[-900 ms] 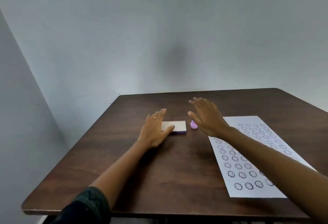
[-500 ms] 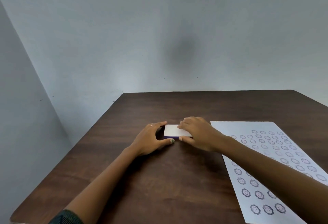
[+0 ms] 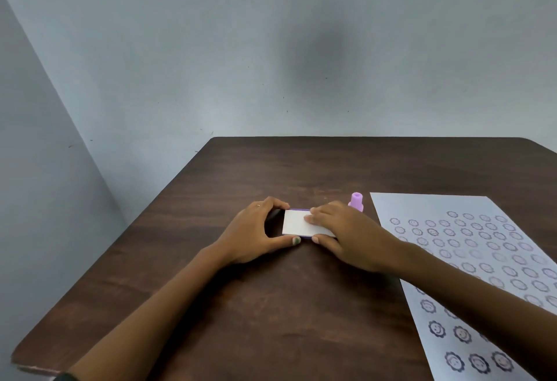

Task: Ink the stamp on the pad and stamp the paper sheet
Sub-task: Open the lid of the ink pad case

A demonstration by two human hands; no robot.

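The ink pad (image 3: 297, 224) is a flat case with a white lid and a purple base, lying closed mid-table. My left hand (image 3: 256, 233) grips its left end between thumb and fingers. My right hand (image 3: 343, 233) covers its right end, fingers on the lid and thumb at the near edge. Just behind my right hand stands the small lilac stamp (image 3: 356, 201), upright and untouched. The white paper sheet (image 3: 470, 260) lies to the right, covered with several rows of round purple face prints; my right forearm crosses its near part.
The dark wooden table (image 3: 271, 305) stands in a corner between pale grey walls. Its left edge and rounded far corners are in view. Nothing else is on it.
Both hands came down from hovering and closed on the ends of the ink pad. The view has tilted down and closer, and the stamp shows again behind my right hand.
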